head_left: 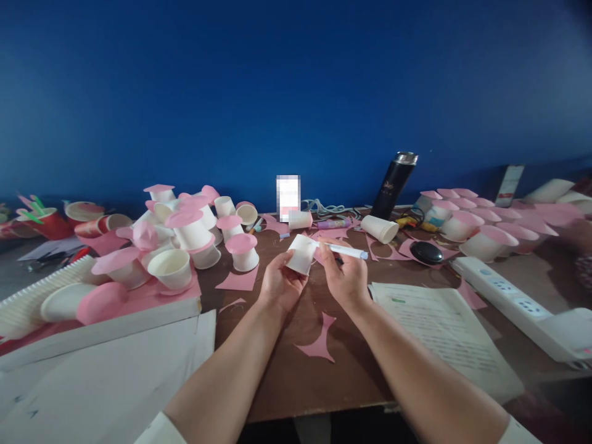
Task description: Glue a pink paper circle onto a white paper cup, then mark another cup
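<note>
Blue wall (287, 92) backs a brown bench (272, 382) crowded with pink-topped cups (185, 228) at left; centrally, the left hand (283, 280) grips a white paper cup (303, 254), the right hand (345, 271) holding a marker (349, 251) against it, papers (439, 333) farther right.

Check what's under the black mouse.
Pink paper sticks out around the black mouse, on the brown table. Whatever is directly beneath the mouse is covered, so I can't tell if the paper is whole there.
</note>
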The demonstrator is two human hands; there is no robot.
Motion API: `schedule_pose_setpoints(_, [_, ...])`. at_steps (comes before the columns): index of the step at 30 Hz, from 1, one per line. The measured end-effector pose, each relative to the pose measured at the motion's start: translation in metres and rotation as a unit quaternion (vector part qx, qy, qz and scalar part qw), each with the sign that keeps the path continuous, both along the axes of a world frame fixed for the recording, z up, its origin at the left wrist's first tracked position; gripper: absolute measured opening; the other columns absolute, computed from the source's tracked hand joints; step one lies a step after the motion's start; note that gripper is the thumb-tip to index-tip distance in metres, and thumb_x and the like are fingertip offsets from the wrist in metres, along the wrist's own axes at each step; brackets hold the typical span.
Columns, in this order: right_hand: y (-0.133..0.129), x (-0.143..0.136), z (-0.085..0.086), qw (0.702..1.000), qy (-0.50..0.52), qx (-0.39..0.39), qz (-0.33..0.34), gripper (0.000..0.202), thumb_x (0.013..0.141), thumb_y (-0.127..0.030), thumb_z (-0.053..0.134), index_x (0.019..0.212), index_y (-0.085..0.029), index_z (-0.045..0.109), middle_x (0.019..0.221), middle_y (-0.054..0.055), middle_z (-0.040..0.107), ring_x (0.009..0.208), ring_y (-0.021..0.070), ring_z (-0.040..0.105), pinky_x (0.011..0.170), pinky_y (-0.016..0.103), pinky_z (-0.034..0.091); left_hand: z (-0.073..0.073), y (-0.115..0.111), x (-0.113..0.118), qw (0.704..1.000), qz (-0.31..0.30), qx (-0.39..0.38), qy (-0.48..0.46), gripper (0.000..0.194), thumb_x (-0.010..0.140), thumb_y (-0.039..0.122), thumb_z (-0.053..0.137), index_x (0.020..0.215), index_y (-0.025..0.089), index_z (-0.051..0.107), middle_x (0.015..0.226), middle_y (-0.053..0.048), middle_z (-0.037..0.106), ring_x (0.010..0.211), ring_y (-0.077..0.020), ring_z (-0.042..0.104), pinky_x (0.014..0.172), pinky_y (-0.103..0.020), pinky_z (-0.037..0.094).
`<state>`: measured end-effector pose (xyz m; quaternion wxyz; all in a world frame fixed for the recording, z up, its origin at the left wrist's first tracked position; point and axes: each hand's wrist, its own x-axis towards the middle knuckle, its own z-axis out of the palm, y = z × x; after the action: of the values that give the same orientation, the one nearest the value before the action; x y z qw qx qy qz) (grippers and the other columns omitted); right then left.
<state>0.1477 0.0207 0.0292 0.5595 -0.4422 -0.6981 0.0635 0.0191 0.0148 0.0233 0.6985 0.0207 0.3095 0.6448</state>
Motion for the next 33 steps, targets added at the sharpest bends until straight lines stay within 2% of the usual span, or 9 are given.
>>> schedule_pose_setpoints(19, [0.0004, -0.0003, -0.0024, 1.0, -0.006, -0.001, -0.002, 0.024, 0.089, -0.034, 0.051, 0.098, -0.023, 0.07, 0.099, 0.008, 0.071, 0.095, 0.023, 0.066, 0.085, 0.035, 0.051, 0.0001, 0.0001, -0.0007, 1.0, 0.008, 0.005, -0.006, 0.014, 0.068, 0.012, 0.065, 0.081, 0.013, 0.061, 0.079, -0.006, 0.068, 0.068, -0.0145, 0.063, 0.057, -0.023, 0.048])
schedule_pose_setpoints(33, [-0.0013, -0.0021, -0.0027, 1.0, -0.011, -0.011, 0.013, 0.026, 0.089, -0.036, 0.051, 0.097, -0.02, 0.07, 0.089, 0.007, 0.073, 0.085, 0.0227, 0.068, 0.076, 0.033, 0.052, -0.002, 0.0005, -0.0017, 1.0, 0.009, 0.013, -0.008, 0.015, 0.068, 0.012, 0.065, 0.083, 0.012, 0.062, 0.08, -0.006, 0.068, 0.068, -0.0142, 0.064, 0.057, -0.023, 0.048])
